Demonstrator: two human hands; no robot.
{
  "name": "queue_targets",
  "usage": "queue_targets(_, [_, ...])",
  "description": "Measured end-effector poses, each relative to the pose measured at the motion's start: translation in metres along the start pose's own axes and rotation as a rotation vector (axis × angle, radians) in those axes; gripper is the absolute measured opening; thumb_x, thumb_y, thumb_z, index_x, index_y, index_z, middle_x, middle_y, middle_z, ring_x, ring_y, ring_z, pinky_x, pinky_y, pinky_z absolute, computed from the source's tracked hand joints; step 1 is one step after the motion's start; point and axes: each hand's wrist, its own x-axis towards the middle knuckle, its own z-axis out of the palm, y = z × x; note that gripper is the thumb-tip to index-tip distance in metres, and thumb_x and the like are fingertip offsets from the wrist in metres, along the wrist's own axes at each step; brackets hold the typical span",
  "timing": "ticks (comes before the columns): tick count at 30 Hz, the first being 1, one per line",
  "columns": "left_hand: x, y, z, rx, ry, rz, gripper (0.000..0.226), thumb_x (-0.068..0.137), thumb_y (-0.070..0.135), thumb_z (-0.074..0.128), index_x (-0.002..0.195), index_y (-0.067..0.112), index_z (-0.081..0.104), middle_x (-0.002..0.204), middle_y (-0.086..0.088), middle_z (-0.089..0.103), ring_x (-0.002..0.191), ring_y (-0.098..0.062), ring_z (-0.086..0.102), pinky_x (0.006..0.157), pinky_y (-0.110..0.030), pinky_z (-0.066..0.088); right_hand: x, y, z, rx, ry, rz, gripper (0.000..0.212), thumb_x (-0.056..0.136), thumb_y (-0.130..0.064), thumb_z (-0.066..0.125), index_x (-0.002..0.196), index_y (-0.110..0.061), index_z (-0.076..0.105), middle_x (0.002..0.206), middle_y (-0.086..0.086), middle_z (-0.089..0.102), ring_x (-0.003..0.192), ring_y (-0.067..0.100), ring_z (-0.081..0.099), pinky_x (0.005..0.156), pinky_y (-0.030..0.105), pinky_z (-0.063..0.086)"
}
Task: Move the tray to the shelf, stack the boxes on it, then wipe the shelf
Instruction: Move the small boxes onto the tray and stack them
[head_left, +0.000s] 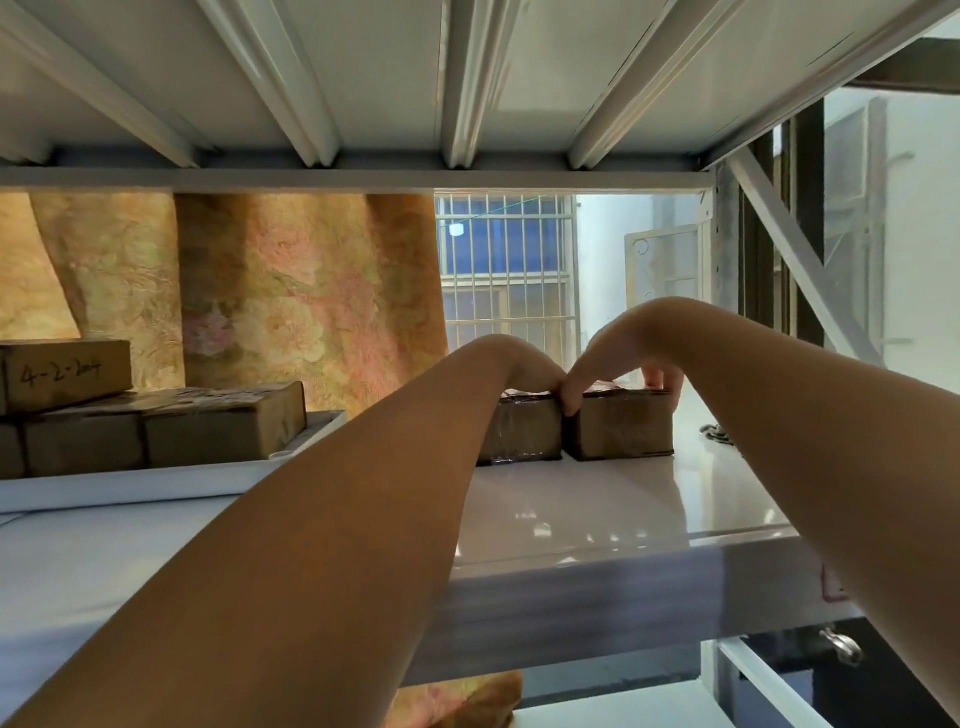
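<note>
Toward the right end of the shelf (597, 509), 2 brown, tape-wrapped cardboard boxes sit touching side by side, off the tray (311, 431). The left hand (530, 374) curls over the top of the left box (519, 434), fingertips hidden; the right hand (613, 358) clamps the right box (621, 431), thumb on its near face, fingers round its far end. That white tray already lies at the shelf's left end under at least 3 stacked boxes (156, 431), so these 2 remain, then the wiping.
</note>
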Motion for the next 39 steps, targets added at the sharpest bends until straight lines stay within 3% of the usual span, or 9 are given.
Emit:
queue_targets(5, [-0.001, -0.008, -0.002, -0.098, 0.091, -0.027, 0.046, 0.099, 0.026, 0.041, 0.141, 0.007, 0.036, 0.148, -0.012, 0.033, 0.135, -0.025, 0.034, 0.093, -0.021, 0.033, 0.005, 0.004, 0.001, 0.041, 0.023, 0.039, 0.056, 0.091, -0.034, 0.054, 0.141, -0.016, 0.036, 0.149, 0.008, 0.032, 0.126, 0.032, 0.044, 0.089, 0.037, 0.043])
queue_targets(9, [0.003, -0.023, -0.005, -0.362, 0.255, -0.096, 0.031, 0.085, 0.032, 0.06, 0.106, 0.01, 0.056, 0.109, -0.011, 0.052, 0.092, -0.026, 0.055, 0.073, -0.033, 0.045, 0.01, 0.01, 0.002, 0.281, 0.116, 0.049, 0.028, 0.082, -0.039, 0.058, 0.09, -0.012, 0.056, 0.096, 0.01, 0.06, 0.083, 0.027, 0.06, 0.088, 0.037, 0.049])
queue_targets(11, [0.011, -0.03, -0.008, -0.485, 0.399, -0.096, 0.051, 0.076, 0.038, 0.065, 0.117, 0.011, 0.051, 0.097, -0.007, 0.054, 0.089, -0.025, 0.056, 0.067, -0.032, 0.045, 0.015, 0.013, 0.002, 0.406, 0.212, 0.029, 0.028, 0.078, -0.039, 0.06, 0.088, -0.013, 0.055, 0.091, 0.011, 0.062, 0.086, 0.029, 0.063, 0.095, 0.041, 0.048])
queue_targets(16, [0.021, -0.04, -0.01, -0.657, 0.65, -0.046, 0.081, 0.075, 0.049, 0.059, 0.143, 0.02, 0.024, 0.138, -0.01, 0.038, 0.116, -0.027, 0.05, 0.078, -0.034, 0.048, 0.026, 0.006, 0.007, 0.665, 0.376, -0.085, 0.034, 0.078, -0.034, 0.062, 0.104, -0.015, 0.053, 0.101, 0.012, 0.061, 0.101, 0.031, 0.062, 0.096, 0.045, 0.049])
queue_targets(21, [0.021, -0.043, -0.016, -0.941, 0.796, -0.006, 0.077, 0.077, 0.046, 0.062, 0.142, 0.022, 0.028, 0.136, -0.01, 0.032, 0.108, -0.027, 0.052, 0.069, -0.033, 0.049, 0.04, -0.002, 0.013, 0.848, 0.456, -0.132, 0.053, 0.065, -0.039, 0.062, 0.112, -0.017, 0.052, 0.106, 0.01, 0.062, 0.1, 0.029, 0.061, 0.094, 0.046, 0.05])
queue_targets(25, [0.022, -0.043, -0.018, -1.017, 0.885, 0.045, 0.073, 0.079, 0.044, 0.06, 0.141, 0.024, 0.027, 0.137, -0.007, 0.028, 0.114, -0.03, 0.048, 0.089, -0.045, 0.052, 0.041, -0.002, 0.019, 0.987, 0.379, -0.143, 0.014, 0.081, -0.031, 0.059, 0.086, -0.02, 0.051, 0.09, 0.008, 0.062, 0.084, 0.023, 0.061, 0.086, 0.036, 0.049])
queue_targets(30, [0.022, -0.039, -0.017, -1.112, 0.857, 0.106, 0.082, 0.078, 0.044, 0.06, 0.146, 0.03, 0.015, 0.141, -0.012, 0.027, 0.121, -0.034, 0.043, 0.093, -0.048, 0.05, 0.045, 0.005, 0.019, 1.137, 0.295, -0.105, 0.014, 0.08, -0.031, 0.06, 0.088, -0.021, 0.053, 0.088, 0.004, 0.062, 0.084, 0.022, 0.059, 0.081, 0.034, 0.048])
queue_targets(34, [0.022, -0.036, -0.012, -1.114, 0.625, 0.192, 0.111, 0.07, 0.052, 0.069, 0.146, 0.038, -0.009, 0.142, -0.011, 0.035, 0.118, -0.036, 0.05, 0.097, -0.052, 0.047, 0.051, 0.014, 0.019, 1.147, 0.331, -0.117, 0.027, 0.082, -0.034, 0.06, 0.104, -0.018, 0.058, 0.092, 0.007, 0.066, 0.082, 0.023, 0.063, 0.077, 0.033, 0.051])
queue_targets(39, [0.021, -0.034, -0.007, -1.194, 0.427, 0.197, 0.098, 0.067, 0.048, 0.073, 0.141, 0.046, 0.008, 0.124, -0.011, 0.051, 0.102, -0.034, 0.062, 0.087, -0.052, 0.053, 0.056, 0.02, 0.02, 1.157, 0.353, -0.12, 0.027, 0.081, -0.033, 0.063, 0.103, -0.017, 0.058, 0.096, 0.008, 0.067, 0.083, 0.024, 0.064, 0.082, 0.036, 0.052])
